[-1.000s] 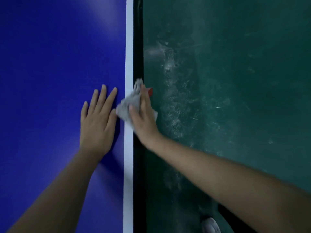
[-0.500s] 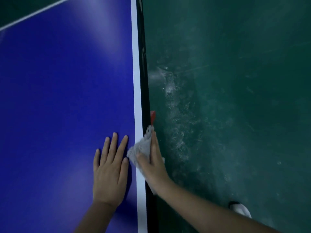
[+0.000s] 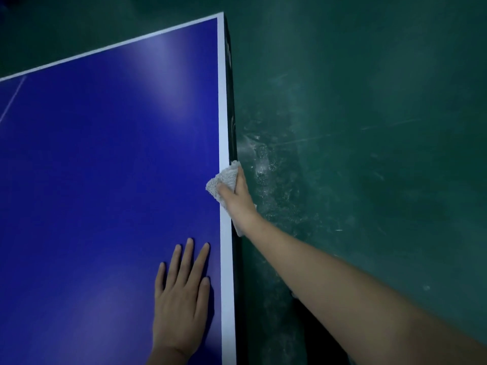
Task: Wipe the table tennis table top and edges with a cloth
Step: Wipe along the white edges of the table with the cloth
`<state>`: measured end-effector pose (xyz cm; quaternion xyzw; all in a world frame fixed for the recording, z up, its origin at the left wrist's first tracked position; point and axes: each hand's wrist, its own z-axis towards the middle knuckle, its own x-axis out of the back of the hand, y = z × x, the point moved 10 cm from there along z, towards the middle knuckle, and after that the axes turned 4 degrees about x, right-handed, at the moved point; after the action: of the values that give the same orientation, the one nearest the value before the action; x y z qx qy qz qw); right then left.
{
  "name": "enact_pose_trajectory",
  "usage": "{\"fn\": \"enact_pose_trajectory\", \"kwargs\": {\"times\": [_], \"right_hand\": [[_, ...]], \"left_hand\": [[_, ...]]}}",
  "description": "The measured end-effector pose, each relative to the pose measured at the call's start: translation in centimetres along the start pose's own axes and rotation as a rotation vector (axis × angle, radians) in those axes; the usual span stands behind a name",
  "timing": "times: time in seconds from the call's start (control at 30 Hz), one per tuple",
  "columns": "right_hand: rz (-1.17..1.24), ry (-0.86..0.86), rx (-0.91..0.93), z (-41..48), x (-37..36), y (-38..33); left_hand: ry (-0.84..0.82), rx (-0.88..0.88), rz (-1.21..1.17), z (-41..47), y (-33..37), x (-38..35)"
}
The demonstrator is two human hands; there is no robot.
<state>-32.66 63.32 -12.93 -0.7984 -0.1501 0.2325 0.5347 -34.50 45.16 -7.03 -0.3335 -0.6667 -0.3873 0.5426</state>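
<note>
Green floor (image 3: 369,127) is showing right of the blue table (image 3: 105,180), whose long edge is running away toward the far corner, ahead of the right hand (image 3: 237,198) pinching the cloth (image 3: 224,180) over it (left hand (image 3: 181,306) lying flat, empty, nearer).

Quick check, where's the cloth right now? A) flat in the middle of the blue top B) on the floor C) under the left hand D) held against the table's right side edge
D: the right hand presses the cloth over the white-lined side edge; the left hand lies flat and bare on the blue top.
</note>
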Motion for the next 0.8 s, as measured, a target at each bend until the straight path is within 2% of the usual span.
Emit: {"fn": "enact_pose_trajectory", "kwargs": {"times": [0.33,0.57,0.67,0.8], "right_hand": [[-0.010,-0.009,0.064,-5.8,-0.5,3.0],[-0.091,-0.060,0.111,-5.4,-0.2,2.5],[-0.088,-0.101,0.126,-3.8,-0.3,1.7],[-0.076,-0.092,0.124,3.4,0.1,-1.8]], "left_hand": [[0.007,0.006,-0.011,0.2,0.1,0.1],[0.077,0.003,-0.032,0.3,0.4,0.8],[0.165,0.038,-0.050,0.6,0.6,1.7],[0.274,0.146,-0.014,3.5,1.1,3.2]]}}
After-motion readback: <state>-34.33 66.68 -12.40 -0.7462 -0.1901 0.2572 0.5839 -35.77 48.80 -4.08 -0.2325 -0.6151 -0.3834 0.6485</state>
